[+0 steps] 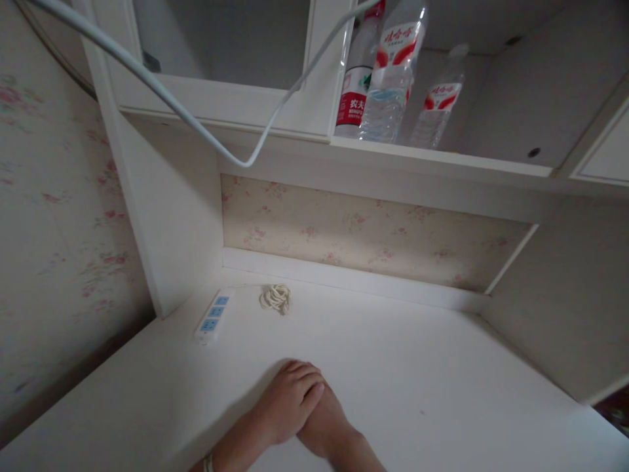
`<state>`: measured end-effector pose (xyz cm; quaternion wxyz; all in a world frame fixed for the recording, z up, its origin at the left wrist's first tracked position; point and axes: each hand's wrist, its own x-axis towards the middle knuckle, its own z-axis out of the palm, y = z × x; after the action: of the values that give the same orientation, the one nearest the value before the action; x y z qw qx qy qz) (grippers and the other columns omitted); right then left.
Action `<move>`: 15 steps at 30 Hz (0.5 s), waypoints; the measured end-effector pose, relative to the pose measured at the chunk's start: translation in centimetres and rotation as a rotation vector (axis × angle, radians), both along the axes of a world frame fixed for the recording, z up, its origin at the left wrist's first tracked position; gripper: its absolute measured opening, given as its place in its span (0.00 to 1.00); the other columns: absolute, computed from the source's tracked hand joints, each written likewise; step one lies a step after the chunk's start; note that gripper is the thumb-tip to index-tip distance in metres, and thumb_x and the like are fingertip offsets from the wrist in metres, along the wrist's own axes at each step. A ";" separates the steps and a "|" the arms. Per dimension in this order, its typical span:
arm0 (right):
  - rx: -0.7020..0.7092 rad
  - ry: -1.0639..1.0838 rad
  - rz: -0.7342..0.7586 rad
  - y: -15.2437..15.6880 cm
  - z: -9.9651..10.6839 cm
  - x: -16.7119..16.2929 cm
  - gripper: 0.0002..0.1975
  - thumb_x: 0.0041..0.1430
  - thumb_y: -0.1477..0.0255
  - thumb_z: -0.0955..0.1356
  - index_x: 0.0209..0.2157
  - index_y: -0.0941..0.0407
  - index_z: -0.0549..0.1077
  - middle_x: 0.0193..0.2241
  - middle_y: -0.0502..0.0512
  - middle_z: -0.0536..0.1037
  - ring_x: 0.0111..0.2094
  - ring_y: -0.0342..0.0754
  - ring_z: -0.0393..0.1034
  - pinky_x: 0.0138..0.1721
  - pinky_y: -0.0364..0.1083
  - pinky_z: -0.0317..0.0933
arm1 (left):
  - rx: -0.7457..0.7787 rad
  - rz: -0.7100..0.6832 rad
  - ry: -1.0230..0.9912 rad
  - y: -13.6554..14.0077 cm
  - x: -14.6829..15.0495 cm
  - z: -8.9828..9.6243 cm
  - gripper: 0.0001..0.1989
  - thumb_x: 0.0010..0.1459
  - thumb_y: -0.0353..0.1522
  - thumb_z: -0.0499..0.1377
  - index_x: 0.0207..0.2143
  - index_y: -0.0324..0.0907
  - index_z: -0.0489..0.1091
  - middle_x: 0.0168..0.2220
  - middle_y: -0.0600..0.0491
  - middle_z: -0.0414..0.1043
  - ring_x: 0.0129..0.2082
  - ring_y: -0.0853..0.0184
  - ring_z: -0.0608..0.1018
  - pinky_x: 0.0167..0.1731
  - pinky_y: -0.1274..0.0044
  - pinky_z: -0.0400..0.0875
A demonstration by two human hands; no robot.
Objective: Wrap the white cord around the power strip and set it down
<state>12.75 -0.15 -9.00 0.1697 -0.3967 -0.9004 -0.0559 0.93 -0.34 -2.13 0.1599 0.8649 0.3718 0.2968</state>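
Note:
My left hand rests over my right hand, its fingers folded across the back of it. The left wrist wears a light-coloured band. Most of the right hand's fingers are hidden beneath the left, so their pose does not show. Both hands lie together on the white desk, close to its near side. Beyond them, to the left, is a white power strip with blue socket faces. A coiled cream cord lies to the right of the strip.
Above the desk hangs a white cabinet; its open shelf holds a red-labelled bottle and two clear water bottles. A pale cable droops in front of the cabinet. Side panels bound the desk.

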 end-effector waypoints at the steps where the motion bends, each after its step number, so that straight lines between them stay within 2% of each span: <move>1: 0.007 -0.003 0.006 0.0 -0.1 0.0 0.25 0.60 0.71 0.62 0.59 0.57 0.58 0.55 0.61 0.67 0.53 0.55 0.61 0.54 0.55 0.57 | 0.001 -0.001 0.001 0.0 0.0 0.0 0.16 0.65 0.33 0.44 0.41 0.45 0.72 0.41 0.54 0.75 0.43 0.67 0.72 0.51 0.71 0.60; 15: -0.057 -0.015 -0.028 -0.2 0.0 0.0 0.26 0.60 0.72 0.62 0.60 0.58 0.58 0.56 0.62 0.65 0.55 0.56 0.59 0.56 0.56 0.55 | -0.013 -0.004 -0.005 0.1 -0.1 -0.3 0.16 0.65 0.33 0.45 0.42 0.47 0.72 0.41 0.56 0.75 0.43 0.68 0.72 0.51 0.72 0.59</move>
<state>12.75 -0.34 -8.96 0.1509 -0.4136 -0.8972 -0.0357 0.85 -0.22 -2.45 0.1673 0.8638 0.3716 0.2963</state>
